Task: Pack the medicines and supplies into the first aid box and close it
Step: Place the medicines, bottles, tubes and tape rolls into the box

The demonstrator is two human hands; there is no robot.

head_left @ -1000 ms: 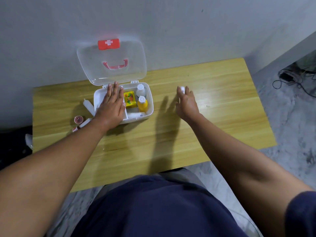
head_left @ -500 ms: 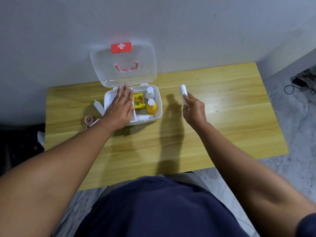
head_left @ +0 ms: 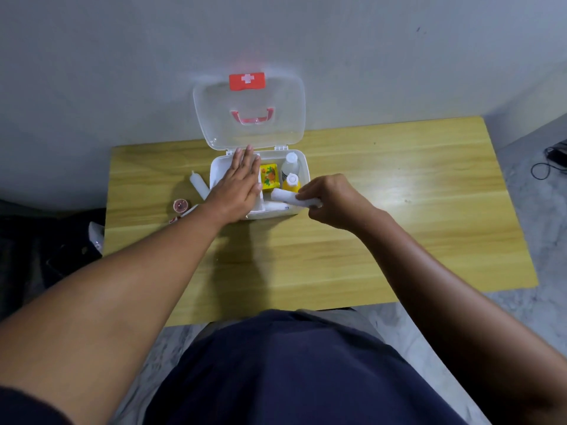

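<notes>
Hands first: the left hand (head_left: 237, 185) lies flat, fingers straight and close together, palm down over the left part of the first aid box (head_left: 302, 167), gripping nothing. The right hand (head_left: 329, 199) is curled around a white roll (head_left: 287, 197), fingers pinching its right end, while the free left end pokes out over the box's near right corner.

The box is white and sits open on the wooden bench (head_left: 399, 194) near the wall, its clear lid (head_left: 248, 111) standing upright behind it, with a red cross tag at the top and a red handle on it. Inside, right of the left hand, a yellow packet (head_left: 269, 177) lies in the middle. A clear bottle with a white cap (head_left: 290, 164) sits at the far right, and a yellow bottle with a white cap (head_left: 291, 183) is just in front of it. A white tube (head_left: 276, 206) lies along the near wall, below the held roll.

Outside the box, on its left, a white bottle (head_left: 198, 184) lies on the bench, and a small round pink item (head_left: 180, 205) sits nearer the bench's left edge, both close to the left wrist.
</notes>
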